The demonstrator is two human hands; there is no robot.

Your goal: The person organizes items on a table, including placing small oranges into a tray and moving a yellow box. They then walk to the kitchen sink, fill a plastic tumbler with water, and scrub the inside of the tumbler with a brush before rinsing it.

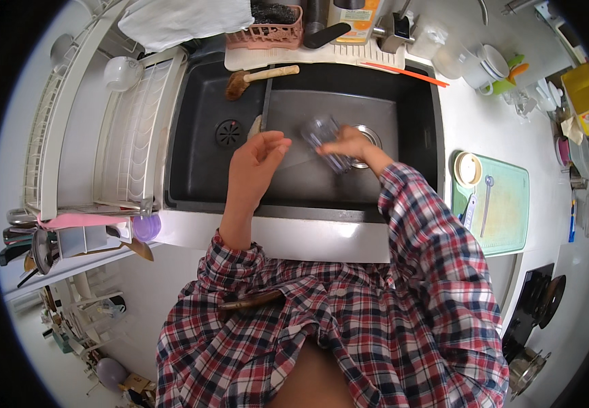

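Over the dark sink (219, 173), my right hand (350, 144) grips a clear, see-through cup (322, 133), blurred by motion, close to the drain strainer (369, 139). The cup's exact shape is smeared. My left hand (257, 166) hovers near the sink's divider, fingers bent in toward the thumb, and nothing shows between them. Just beyond its fingers lies a small beige piece (256, 125), partly hidden by the hand. A brown-bristled brush with a pale handle (267, 74) rests across the top of the divider.
A dish rack (162, 129) stands left of the sink, with a white mug (123, 73). Behind the sink are a pink basket (267, 35) and a faucet base (395, 32). Orange chopsticks (405, 73) cross the rear right rim. A green tray (509, 197) lies on the right counter.
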